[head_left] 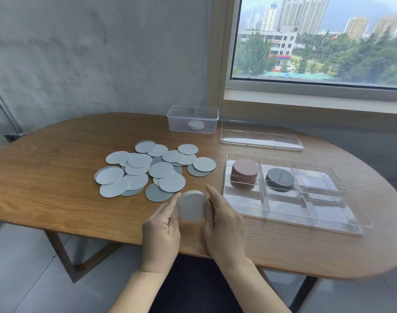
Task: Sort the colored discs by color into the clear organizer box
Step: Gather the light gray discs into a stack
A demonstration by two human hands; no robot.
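Nearest, above the table's front edge: left hand [162,224] and right hand [222,220] gripping a stack of grey discs [191,207] between them, fingers pressed together and curved round its opposite edges. Just beyond, on the wooden table [57,177], a loose overlapping pile of grey discs [147,171]. To the right, clear organizer box [283,206], with a pink stack [245,171] in its far-left compartment and a dark grey stack [280,179] in the far-middle one. Farther back, clear lid [260,137] and small clear tub [193,114] containing white discs [195,125].

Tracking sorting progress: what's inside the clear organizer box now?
The organizer box holds a pinkish-brown stack far-left and a dark grey stack far-middle. Discs beneath each top one are covered.
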